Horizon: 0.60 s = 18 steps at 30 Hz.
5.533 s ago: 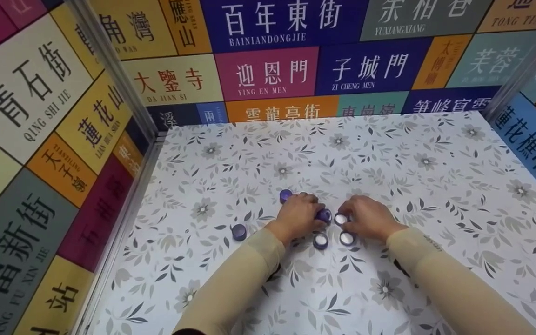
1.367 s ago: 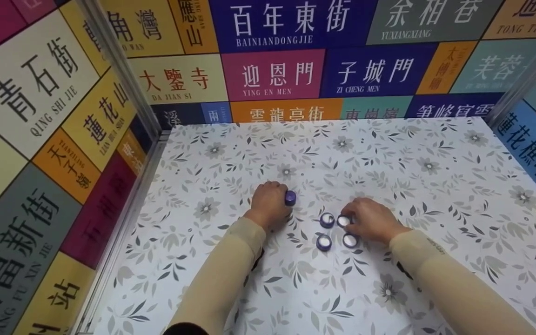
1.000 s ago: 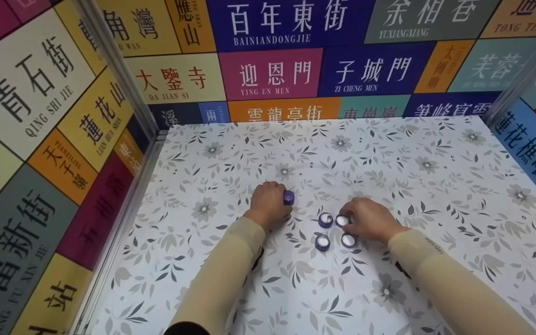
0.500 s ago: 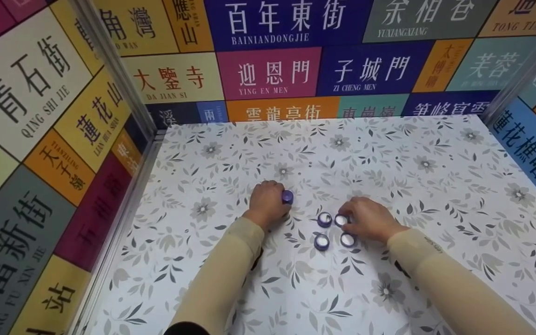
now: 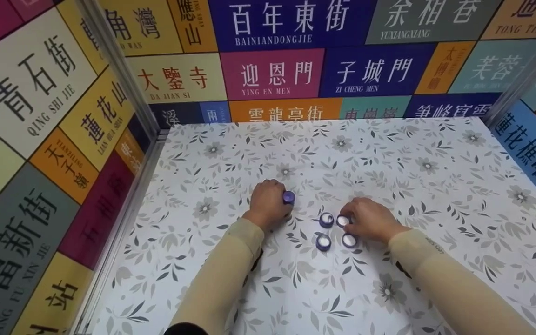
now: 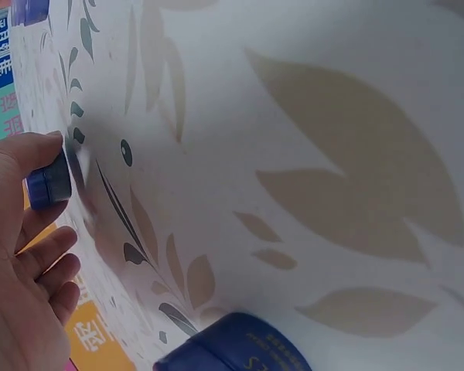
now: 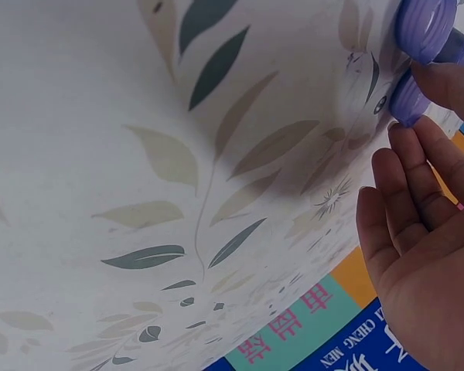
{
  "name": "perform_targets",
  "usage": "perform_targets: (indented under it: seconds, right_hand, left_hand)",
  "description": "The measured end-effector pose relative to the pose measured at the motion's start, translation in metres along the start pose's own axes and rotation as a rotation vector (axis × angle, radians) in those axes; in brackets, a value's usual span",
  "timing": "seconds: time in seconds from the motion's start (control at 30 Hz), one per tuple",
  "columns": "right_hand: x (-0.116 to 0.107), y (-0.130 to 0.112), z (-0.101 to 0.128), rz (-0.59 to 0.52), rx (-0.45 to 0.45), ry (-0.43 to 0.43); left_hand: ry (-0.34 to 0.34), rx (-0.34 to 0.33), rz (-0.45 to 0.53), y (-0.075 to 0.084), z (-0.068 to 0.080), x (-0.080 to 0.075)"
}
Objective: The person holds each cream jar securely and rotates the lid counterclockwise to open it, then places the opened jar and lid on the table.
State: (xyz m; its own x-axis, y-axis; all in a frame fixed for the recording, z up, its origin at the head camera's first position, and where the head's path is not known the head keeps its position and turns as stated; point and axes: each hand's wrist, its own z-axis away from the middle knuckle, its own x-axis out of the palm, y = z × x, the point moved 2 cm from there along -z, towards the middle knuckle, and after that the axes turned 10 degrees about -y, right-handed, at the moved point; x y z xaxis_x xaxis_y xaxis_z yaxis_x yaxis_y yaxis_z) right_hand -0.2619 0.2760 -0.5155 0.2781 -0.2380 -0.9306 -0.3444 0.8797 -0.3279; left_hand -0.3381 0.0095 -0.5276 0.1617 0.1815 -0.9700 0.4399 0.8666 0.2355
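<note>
Left hand (image 5: pixel 267 201): grip clamped, thumb and fingers pinched on a small round dark-blue plastic bottle cap (image 5: pixel 289 197) turned on its edge, low over the worktop (image 5: pixel 435 195) and left of the cap group; the left wrist view shows the same cap (image 6: pixel 48 182) at the fingertips.

Right hand (image 5: pixel 369 218): fingers curled, tips touching the far-right member of four small round blue caps with white insides (image 5: pixel 334 231). Whether they pinch that cap cannot be told. The four lie open side up in a close two-by-two square on the worktop, between the two hands.

Worktop: white sheet printed with grey leaves and flowers. Surround: walls of coloured panels (image 5: pixel 272 74) bearing Chinese street names.
</note>
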Motion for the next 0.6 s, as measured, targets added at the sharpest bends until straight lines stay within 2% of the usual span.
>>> perform_targets:
  seconds: [0.3,0.6]
  right_hand:
    - [0.0,0.0,0.001,-0.01,0.01,-0.011]
    - [0.0,0.0,0.002,0.002,0.013,-0.015]
  left_hand:
    - [-0.022,-0.02,0.012,0.001,0.005,-0.003]
    - [0.021,0.021,0.027,0.004,0.012,-0.002]
